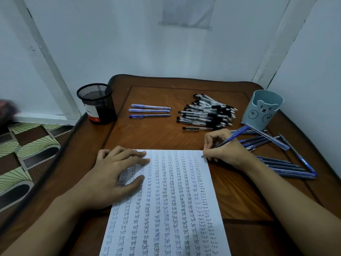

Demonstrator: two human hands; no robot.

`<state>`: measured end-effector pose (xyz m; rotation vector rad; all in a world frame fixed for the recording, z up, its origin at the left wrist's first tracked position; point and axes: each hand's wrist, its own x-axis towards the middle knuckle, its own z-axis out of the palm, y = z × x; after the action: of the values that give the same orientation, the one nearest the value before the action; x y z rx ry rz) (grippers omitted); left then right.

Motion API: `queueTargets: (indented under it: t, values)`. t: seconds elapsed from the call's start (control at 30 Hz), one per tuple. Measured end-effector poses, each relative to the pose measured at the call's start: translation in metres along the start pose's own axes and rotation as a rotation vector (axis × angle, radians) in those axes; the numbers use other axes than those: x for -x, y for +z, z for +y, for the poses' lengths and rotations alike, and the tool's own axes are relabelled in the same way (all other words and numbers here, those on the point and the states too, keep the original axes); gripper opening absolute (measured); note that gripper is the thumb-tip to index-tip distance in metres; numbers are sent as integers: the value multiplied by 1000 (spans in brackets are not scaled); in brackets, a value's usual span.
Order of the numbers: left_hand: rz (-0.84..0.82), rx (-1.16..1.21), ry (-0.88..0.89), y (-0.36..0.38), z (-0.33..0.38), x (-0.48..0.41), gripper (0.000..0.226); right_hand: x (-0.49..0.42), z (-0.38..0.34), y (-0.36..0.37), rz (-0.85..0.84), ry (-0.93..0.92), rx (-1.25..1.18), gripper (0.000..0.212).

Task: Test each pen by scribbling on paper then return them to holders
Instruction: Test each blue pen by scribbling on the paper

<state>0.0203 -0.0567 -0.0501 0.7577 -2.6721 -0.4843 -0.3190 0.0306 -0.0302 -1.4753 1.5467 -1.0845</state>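
Observation:
A white sheet of paper filled with columns of the word "test" lies on the wooden table. My left hand rests flat on the sheet's upper left part, fingers spread. My right hand grips a blue pen with its tip at the paper's top right corner. A black mesh holder stands at the back left. A light blue bear holder stands at the back right.
Three blue pens lie side by side behind the paper. A pile of several black-and-clear pens sits near the bear holder. Several more blue pens lie scattered at the right edge. White walls close in behind.

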Motion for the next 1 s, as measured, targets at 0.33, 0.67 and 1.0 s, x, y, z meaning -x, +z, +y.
queueTargets:
  t: [0.33, 0.67, 1.0]
  values:
    - [4, -20, 2, 1, -1, 0, 46, 0, 3, 2, 42, -23, 51, 31]
    - [8, -20, -2, 1, -1, 1, 44, -2, 2, 3, 50, -15, 16, 33]
    - [13, -21, -6, 2, -1, 0, 45, -3, 4, 7, 93, -36, 62, 35]
